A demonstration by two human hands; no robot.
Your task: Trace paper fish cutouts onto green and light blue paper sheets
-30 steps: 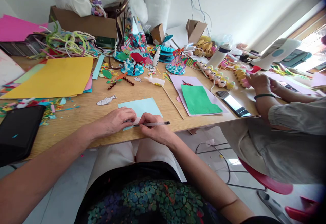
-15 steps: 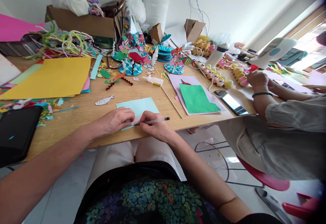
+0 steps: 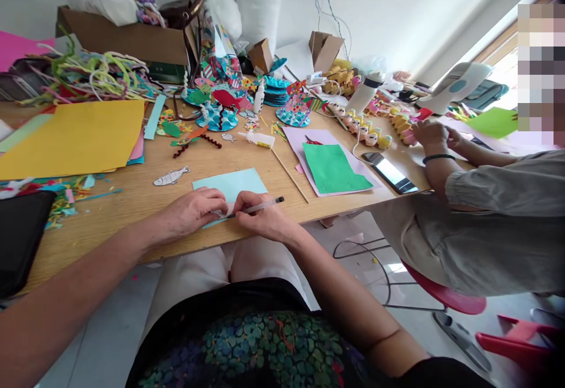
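Note:
A clear pen with a dark end cap [image 3: 271, 202] slants through the grip of my right hand [image 3: 265, 220], its writing end low over the paper. My left hand [image 3: 194, 208] has curled fingers pressing a small whitish paper piece [image 3: 228, 210] down on a light blue sheet [image 3: 242, 181] at the table's front edge. The hands partly cover that piece, so its outline is unclear. Left of the sheet lies a paper fish cut-out [image 3: 171, 176] with drawn lines. A thin wooden stick [image 3: 291, 177] and a white glue bottle [image 3: 260, 139] lie beyond my right hand.
A green sheet [image 3: 333, 167] rests on a lilac sheet [image 3: 289, 138], beside a phone [image 3: 391, 172]. Yellow paper [image 3: 88, 138] and a black tablet-like object [image 3: 22, 241] are at left. Fish decorations [image 3: 218, 117] stand behind. Another person's hand [image 3: 430, 135] works at right.
The view has turned slightly right, so things on the table appear farther left. A bright green sheet now shows near the other person. My hands keep their hold at the blue sheet.

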